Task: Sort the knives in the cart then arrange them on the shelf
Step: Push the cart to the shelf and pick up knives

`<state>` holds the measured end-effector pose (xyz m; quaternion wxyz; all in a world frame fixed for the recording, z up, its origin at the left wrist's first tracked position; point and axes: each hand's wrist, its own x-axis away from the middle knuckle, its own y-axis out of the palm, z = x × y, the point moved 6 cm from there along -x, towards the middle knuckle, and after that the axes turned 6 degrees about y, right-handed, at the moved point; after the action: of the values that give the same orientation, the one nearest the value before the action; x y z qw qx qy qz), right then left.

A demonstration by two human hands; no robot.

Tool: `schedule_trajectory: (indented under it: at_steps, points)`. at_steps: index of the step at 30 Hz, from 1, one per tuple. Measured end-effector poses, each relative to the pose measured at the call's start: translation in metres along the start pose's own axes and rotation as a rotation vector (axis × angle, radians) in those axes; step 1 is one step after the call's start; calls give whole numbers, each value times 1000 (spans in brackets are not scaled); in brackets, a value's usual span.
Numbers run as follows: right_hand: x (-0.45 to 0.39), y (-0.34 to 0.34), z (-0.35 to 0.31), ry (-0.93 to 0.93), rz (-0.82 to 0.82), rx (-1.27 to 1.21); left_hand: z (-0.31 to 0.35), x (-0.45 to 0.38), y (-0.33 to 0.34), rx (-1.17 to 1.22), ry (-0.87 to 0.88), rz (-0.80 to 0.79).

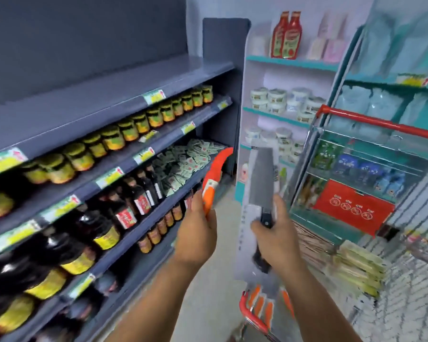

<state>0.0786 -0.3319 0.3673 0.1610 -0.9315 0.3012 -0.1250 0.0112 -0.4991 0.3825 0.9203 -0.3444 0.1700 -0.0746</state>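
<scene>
Head | right hand (277,239) grips cleaver (262,178) | blade upright, pointing up

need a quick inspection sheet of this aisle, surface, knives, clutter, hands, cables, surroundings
surface: top grey shelf bare where visible; the shelves below hold jars and dark bottles.
job's things: orange knife and packaged cleaver held up; more orange-handled knives low in the cart.
clutter: yellow packs in the cart.
hands: left hand grips the orange knife; right hand grips the cleaver pack.
cables: nothing seen.
surroundings: white rack with tubs and ketchup bottles ahead, teal shelving on the right; picture blurred.
</scene>
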Motion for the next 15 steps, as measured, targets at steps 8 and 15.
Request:
schedule_trajectory:
  at_steps: [8, 15]
  points:
    - [64, 122, -93, -155, -322, 0, -63, 52, -154, -39, -127, 312]
    - [160, 248, -167, -259, -516, 37, -141, 107, -298, -166, -248, 485]
